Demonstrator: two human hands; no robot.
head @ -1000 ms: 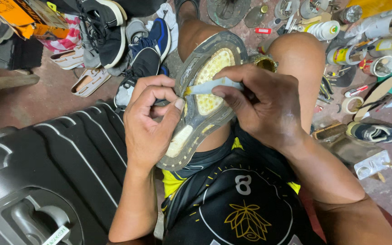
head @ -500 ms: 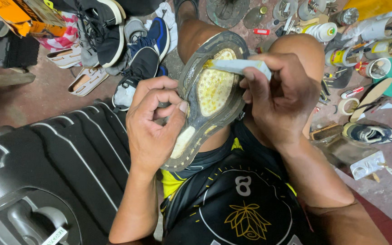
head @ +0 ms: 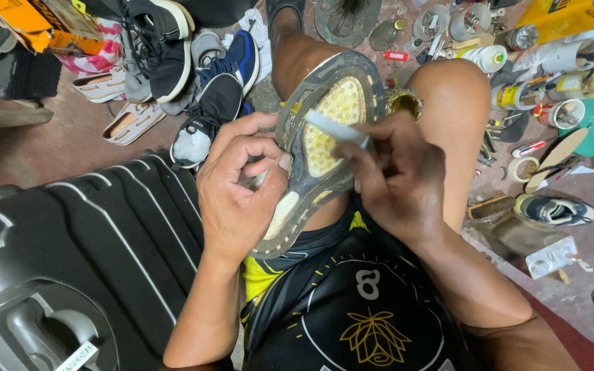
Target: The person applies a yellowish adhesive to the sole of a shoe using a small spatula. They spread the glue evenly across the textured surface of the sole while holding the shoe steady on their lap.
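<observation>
- A reddish-brown concrete floor (head: pixel 49 148) fills the scene, crowded with footwear and repair supplies on both sides of a seated person.
- Across the person's lap lies an upturned shoe sole (head: pixel 321 148), grey-rimmed with a yellow textured centre, its toe pointing toward the knees.
- The left hand (head: pixel 238 192) grips the sole's near edge, fingers curled over the rim and thumb pressed to its side.
- The right hand (head: pixel 397 175) is closed round a slim white tool (head: pixel 335 128), whose tip rests on the yellow centre.
- A black ribbed hard-shell suitcase (head: pixel 70 261) lies just beside the left forearm, cut off by the frame's lower left edge.
- Black and blue sneakers (head: pixel 218 89) and pale sandals (head: pixel 118 120) are heaped beyond the suitcase.
- To the right, tape rolls (head: pixel 524 168), small containers and a single sneaker (head: pixel 555 209) are scattered on the floor.
- What kind of tool the white one is cannot be made out; the right hand hides its rear end.
- The sole's heel end is hidden behind the left hand and the dark printed shirt (head: pixel 352 316).
</observation>
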